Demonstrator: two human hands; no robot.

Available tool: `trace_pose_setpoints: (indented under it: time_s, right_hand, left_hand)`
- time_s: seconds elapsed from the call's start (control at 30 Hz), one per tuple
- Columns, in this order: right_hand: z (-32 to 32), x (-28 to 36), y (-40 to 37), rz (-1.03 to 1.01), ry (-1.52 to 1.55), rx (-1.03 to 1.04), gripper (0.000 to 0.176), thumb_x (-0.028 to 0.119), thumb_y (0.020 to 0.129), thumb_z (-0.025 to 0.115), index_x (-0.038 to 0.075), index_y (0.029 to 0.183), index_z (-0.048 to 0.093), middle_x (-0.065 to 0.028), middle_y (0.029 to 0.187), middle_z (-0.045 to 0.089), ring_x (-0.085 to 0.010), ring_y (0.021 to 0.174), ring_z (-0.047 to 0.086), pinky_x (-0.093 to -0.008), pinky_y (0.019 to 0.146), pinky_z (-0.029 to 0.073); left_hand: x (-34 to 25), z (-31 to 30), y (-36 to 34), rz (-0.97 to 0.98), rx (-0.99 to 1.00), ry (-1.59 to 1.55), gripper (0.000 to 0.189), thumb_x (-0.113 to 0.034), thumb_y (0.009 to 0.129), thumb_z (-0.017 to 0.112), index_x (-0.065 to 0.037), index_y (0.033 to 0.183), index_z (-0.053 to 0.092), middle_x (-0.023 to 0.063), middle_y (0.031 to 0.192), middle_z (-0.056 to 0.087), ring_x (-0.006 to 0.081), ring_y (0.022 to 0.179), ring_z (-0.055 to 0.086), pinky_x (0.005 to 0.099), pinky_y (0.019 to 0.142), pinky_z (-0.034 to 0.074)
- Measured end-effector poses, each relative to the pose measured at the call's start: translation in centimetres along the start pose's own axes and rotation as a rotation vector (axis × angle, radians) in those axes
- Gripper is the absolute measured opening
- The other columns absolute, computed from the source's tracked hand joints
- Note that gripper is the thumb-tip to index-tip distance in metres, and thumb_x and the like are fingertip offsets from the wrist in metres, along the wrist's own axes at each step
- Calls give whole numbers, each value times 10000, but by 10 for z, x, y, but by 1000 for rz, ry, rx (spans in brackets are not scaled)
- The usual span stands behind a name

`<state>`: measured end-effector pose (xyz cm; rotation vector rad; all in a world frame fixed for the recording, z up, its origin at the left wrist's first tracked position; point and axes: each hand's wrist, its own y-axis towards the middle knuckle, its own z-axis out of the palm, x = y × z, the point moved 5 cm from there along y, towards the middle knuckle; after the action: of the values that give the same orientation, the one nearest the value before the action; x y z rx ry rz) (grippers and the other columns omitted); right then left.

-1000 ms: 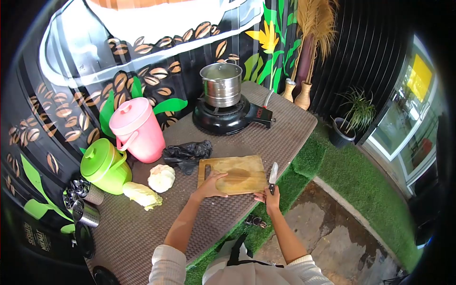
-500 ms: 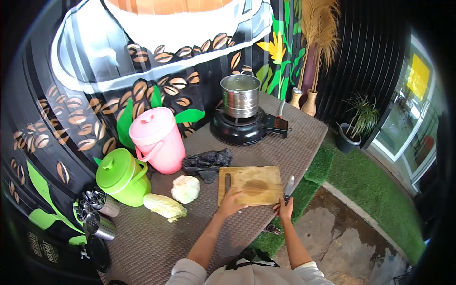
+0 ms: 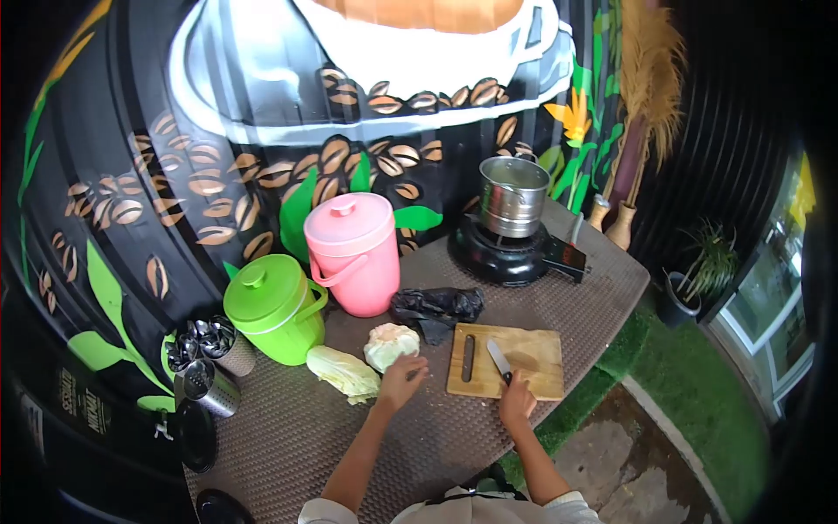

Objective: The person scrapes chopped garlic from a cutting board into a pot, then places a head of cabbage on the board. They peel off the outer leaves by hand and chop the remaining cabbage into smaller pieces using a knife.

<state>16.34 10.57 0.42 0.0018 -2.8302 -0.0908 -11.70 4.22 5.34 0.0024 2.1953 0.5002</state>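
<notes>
The right hand [image 3: 518,400] is closed around the handle of the knife [image 3: 498,356], at the near edge of the board [image 3: 543,351]; the blade lies over the board and points away from the person, angled a little to the left, with its tip towards the slot. The left hand [image 3: 404,382] is empty and loosely open, its fingers part-curled and a little apart; it is to the left of the board, at the near right side of the round cabbage [image 3: 390,341]; whether the fingertips touch the leaves, I cannot tell. The long cabbage [image 3: 340,372] lies on its side to the left of that hand, beside the round one; so both cabbages are on the table [image 3: 297,445], left of the board and well apart from the knife. A crumpled black bag [image 3: 436,307] lies just beyond the board and the round cabbage; behind the cabbages stand the pink jug [image 3: 353,262] and the green jug [image 3: 272,306], lids on; the pot [image 3: 513,208] sits on the black stove [image 3: 489,262], beyond the board; two utensil holders [image 3: 214,395] stand at the left, nearer the person than the green jug.
</notes>
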Motion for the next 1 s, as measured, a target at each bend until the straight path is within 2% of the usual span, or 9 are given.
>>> trace_pose_setpoints:
  time_s: [0.1, 0.2, 0.33, 0.47, 0.6, 0.8, 0.87, 0.9, 1.0]
  right_hand:
    - [1, 11, -2, 37, -163, 277, 639, 389, 885, 598, 104, 1392, 336, -266, 1403, 367, -354, 998, 627, -445, 759, 526]
    - [-21, 65, -7, -140, -247, 104, 737, 400, 856, 636, 102, 1436, 290, -301, 1421, 320, -394, 1168, 523, -471, 887, 482]
    - [19, 171, 8, -594, 351, 286, 922, 415, 789, 712, 165, 1490, 168, -308, 1440, 263, -517, 1270, 358, -513, 1010, 389]
    - [46, 221, 23, -711, 425, 403, 1039, 343, 684, 816, 173, 1480, 172, -310, 1455, 221, -508, 1308, 320, -499, 1051, 362]
    - [56, 233, 39, -830, 423, 399, 1168, 140, 512, 897, 224, 1457, 216, -291, 1492, 161, -481, 1350, 276, -485, 1081, 352]
    - [56, 227, 47, -837, 544, 389, 1027, 138, 552, 840, 145, 1422, 294, -205, 1383, 344, -407, 1261, 418, -431, 1036, 399]
    - [59, 223, 50, -887, 602, 360, 985, 132, 541, 826, 116, 1401, 345, -199, 1305, 417, -397, 1233, 439, -419, 1010, 423]
    - [56, 221, 53, -909, 614, 300, 916, 165, 535, 847, 81, 1349, 434, -187, 1211, 532, -381, 1139, 525, -397, 957, 460]
    - [11, 207, 53, -945, 847, 456, 846, 219, 542, 878, 54, 1287, 513, -170, 1141, 616, -324, 1043, 596, -377, 911, 475]
  left_hand:
    - [19, -36, -4, 36, -160, 276, 473, -223, 759, 762, -8, 1157, 626, 199, 1350, 485, 363, 1324, 383, 437, 1107, 313]
    - [25, -40, -7, -67, -141, 379, 853, -260, 676, 822, -2, 1368, 395, 274, 1471, 268, 427, 1384, 241, 458, 1124, 276]
    - [53, -25, -3, -238, -21, 440, 1300, -268, 553, 892, -30, 1495, 28, 317, 1503, 106, 479, 1388, 171, 485, 1128, 255]
    - [46, -28, 9, -258, 15, 582, 1331, -300, 505, 916, 10, 1484, 68, 329, 1472, 175, 473, 1364, 223, 493, 1126, 252]
    - [62, -27, 21, -284, 120, 658, 1304, -218, 493, 911, -71, 1495, 91, 268, 1425, 274, 450, 1311, 298, 537, 1081, 307]
    - [81, -33, 37, -129, 27, 751, 1190, -168, 477, 887, -108, 1473, 240, 192, 1433, 341, 425, 1258, 375, 470, 1032, 401]
    - [64, -46, 40, -278, 217, 639, 1161, -145, 477, 866, -154, 1472, 268, 129, 1432, 385, 391, 1227, 426, 444, 977, 457]
    - [52, -55, 43, -208, 190, 689, 1092, -214, 460, 858, -173, 1437, 371, 124, 1311, 535, 344, 1129, 545, 439, 928, 490]
    - [27, -73, 55, -173, 333, 440, 1002, -285, 437, 866, -128, 1358, 503, 145, 1171, 632, 307, 1032, 623, 415, 888, 503]
